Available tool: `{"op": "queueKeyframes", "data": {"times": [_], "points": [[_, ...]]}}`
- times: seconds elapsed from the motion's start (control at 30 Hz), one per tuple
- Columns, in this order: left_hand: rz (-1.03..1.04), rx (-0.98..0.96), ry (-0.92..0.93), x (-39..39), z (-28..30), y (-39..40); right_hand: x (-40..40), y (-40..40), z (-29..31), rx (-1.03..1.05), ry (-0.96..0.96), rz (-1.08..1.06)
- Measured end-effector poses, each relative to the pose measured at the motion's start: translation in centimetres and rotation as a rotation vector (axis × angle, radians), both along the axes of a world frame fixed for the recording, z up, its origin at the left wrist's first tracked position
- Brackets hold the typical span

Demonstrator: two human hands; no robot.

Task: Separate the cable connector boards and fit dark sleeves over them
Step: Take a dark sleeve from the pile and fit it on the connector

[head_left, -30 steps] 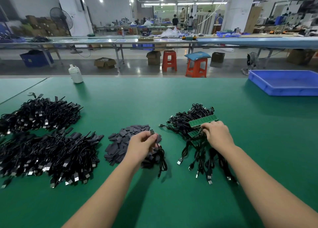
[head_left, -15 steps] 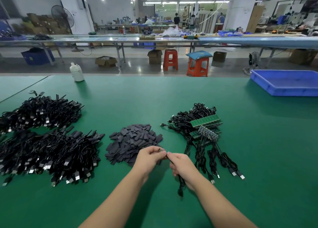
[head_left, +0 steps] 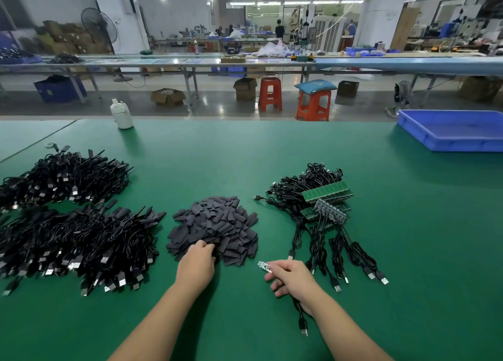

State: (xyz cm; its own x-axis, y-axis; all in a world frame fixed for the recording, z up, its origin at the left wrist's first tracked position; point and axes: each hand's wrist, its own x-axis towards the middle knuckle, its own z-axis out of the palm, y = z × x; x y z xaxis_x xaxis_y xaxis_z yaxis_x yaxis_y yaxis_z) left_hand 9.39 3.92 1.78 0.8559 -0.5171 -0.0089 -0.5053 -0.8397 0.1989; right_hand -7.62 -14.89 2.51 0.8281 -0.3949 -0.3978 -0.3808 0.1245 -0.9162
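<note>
A heap of dark sleeves [head_left: 217,224] lies in the middle of the green table [head_left: 422,238]. My left hand [head_left: 197,265] reaches into its near edge, fingers curled on the sleeves; what they hold is hidden. My right hand [head_left: 292,279] pinches a single cable just behind its small connector board [head_left: 264,266], which sticks out to the left. That cable hangs below the hand with its USB plug [head_left: 303,329] on the table. To the right lie joined green boards [head_left: 328,193] with black cables [head_left: 326,240] attached.
Two big piles of sleeved black cables [head_left: 73,240] fill the left side. A white bottle [head_left: 121,114] stands at the far table edge, and a blue tray [head_left: 451,130] sits at the far right. Benches and stools stand beyond the table.
My hands were together at the front, working one cable. The left hand has since gone up to the sleeve heap, and the right hand moved right, holding the separated cable and its board.
</note>
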Motion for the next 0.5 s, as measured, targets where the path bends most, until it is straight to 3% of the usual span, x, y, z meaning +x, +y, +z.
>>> {"op": "queueKeyframes", "data": {"times": [0.23,0.4,0.5], "points": [[-0.004,-0.090,-0.053,0.4,-0.3,0.3,-0.2,-0.4,-0.5,-0.026,0.002,0.082],[-0.031,-0.275,-0.268,-0.4,1.1,0.5,-0.4,-0.7,-0.6,-0.010,-0.007,0.113],[-0.113,-0.357,-0.177,-1.9,2.3,-0.3,-0.3,-0.7,-0.6,-0.015,-0.003,0.114]]}}
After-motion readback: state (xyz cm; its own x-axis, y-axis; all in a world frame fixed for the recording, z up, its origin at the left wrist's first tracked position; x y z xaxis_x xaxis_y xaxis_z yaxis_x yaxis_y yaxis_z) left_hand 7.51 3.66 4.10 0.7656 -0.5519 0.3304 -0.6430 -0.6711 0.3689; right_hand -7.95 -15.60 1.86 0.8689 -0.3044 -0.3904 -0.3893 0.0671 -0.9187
